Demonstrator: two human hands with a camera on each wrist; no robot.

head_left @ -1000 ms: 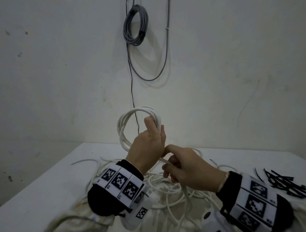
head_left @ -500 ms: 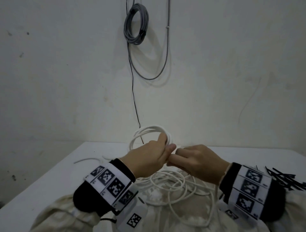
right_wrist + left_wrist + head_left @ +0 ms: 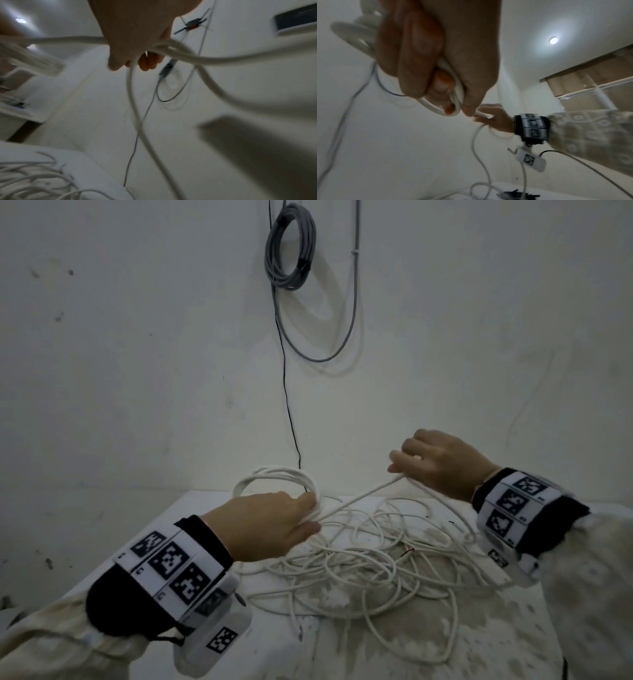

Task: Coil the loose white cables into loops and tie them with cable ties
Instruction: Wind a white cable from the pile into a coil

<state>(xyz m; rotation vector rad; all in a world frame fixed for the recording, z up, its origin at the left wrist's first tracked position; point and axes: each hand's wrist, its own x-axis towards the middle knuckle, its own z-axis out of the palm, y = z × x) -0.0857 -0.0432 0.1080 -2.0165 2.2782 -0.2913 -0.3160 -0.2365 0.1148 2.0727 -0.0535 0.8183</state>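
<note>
My left hand [image 3: 274, 525] grips a small coil of white cable [image 3: 274, 477] above the table's far edge; in the left wrist view the fingers [image 3: 412, 54] curl round the coil's strands [image 3: 457, 92]. A taut strand [image 3: 356, 499] runs from that coil up to my right hand [image 3: 435, 462], raised to the right, which pinches it. The right wrist view shows the right hand's fingers [image 3: 145, 60] closed on the cable [image 3: 197, 55]. A tangle of loose white cable [image 3: 370, 563] lies on the table below both hands. Black cable ties [image 3: 518, 194] lie on the table in the left wrist view.
The white table [image 3: 137, 549] stands against a white wall. A grey cable coil [image 3: 291, 248] hangs on the wall, with a thin black wire [image 3: 287, 405] dropping behind the table. The table surface near me is stained [image 3: 496, 628].
My hands were together at the coil; the right hand has since moved up and to the right, drawing out a length of cable. The left hand lowered the coil toward the table.
</note>
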